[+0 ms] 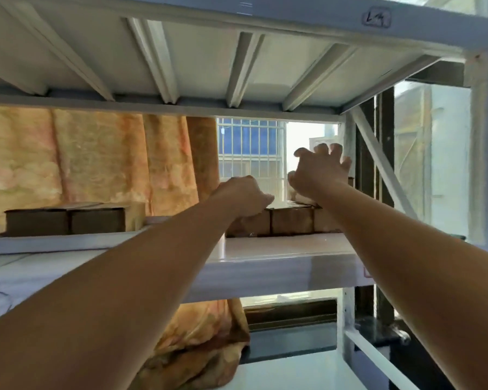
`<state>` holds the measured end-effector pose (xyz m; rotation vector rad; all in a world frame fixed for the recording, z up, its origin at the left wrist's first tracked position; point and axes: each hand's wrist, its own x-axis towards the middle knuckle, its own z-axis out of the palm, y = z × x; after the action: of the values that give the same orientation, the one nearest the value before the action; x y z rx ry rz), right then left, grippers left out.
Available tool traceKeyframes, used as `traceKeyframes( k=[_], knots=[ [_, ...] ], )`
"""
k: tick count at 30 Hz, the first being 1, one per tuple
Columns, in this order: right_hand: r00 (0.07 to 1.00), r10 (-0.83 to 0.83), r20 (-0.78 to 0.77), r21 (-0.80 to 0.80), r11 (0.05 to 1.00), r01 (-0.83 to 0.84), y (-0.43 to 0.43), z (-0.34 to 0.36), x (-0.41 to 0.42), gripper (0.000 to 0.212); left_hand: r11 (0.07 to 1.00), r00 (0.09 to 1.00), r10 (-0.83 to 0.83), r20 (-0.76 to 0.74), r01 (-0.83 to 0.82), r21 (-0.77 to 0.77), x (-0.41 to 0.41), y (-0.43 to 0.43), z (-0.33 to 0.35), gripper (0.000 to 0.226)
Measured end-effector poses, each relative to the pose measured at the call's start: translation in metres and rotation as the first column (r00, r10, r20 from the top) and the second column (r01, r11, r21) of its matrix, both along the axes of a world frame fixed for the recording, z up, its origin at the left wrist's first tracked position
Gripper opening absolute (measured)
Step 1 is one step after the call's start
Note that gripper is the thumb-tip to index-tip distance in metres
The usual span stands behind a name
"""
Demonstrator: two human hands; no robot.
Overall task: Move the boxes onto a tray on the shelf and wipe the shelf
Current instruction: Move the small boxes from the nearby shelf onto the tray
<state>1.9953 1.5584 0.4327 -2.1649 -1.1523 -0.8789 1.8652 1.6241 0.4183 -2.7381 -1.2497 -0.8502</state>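
Head view showed our left hand point(244, 197) curled onto the row of brown cardboard boxes point(290, 223) at the white metal shelf point(279, 249) back, probably steadying them, while our right hand point(320, 168) hovered spread, empty, above.

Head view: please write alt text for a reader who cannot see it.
Two bare arms reach into a white metal shelf: the left hand rests on a row of brown boxes, the right hand hovers open above them. More boxes sit left.
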Motion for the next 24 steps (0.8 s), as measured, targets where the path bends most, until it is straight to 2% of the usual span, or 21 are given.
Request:
traceKeyframes(
  k=[3,5,8,10,13,16,21,24],
  knots=[
    [0.997,-0.036,-0.063,-0.023,0.999,0.034,-0.004,0.001,0.026,0.059,0.992,0.989,0.123,-0.085,-0.124,-0.013,0.021,0.0,0.004,0.069],
    [0.985,-0.019,-0.17,-0.036,0.999,0.013,-0.004,0.001,0.042,0.061,0.984,0.977,0.145,-0.156,-0.159,-0.083,0.029,0.001,0.004,0.072],
    [0.939,0.029,-0.343,-0.06,0.997,-0.053,-0.001,0.004,0.063,0.068,0.969,0.97,0.122,-0.212,-0.163,-0.188,0.03,-0.003,0.006,0.063],
    [0.929,0.058,-0.365,-0.075,0.993,-0.091,-0.001,0.003,0.072,0.075,0.952,0.982,0.091,-0.163,-0.134,-0.277,0.026,-0.005,0.009,0.054],
    [0.925,0.123,-0.36,-0.037,0.989,-0.145,-0.002,0.0,0.079,0.07,0.909,0.99,0.05,-0.129,-0.099,-0.406,0.023,-0.004,0.013,0.039],
    [0.922,0.165,-0.349,0.0,0.984,-0.176,-0.001,-0.002,0.08,0.069,0.905,0.987,0.086,-0.134,-0.134,-0.403,0.023,0.005,0.011,0.035],
    [0.94,0.174,-0.292,-0.038,0.98,-0.193,0.004,-0.009,0.081,0.079,0.914,0.976,0.157,-0.153,-0.202,-0.352,0.028,0.01,0.002,0.055],
    [0.931,0.146,-0.335,-0.081,0.98,-0.183,0.007,-0.002,0.082,0.079,0.929,0.978,0.186,-0.097,-0.207,-0.306,0.029,0.016,-0.001,0.059]
  ],
)
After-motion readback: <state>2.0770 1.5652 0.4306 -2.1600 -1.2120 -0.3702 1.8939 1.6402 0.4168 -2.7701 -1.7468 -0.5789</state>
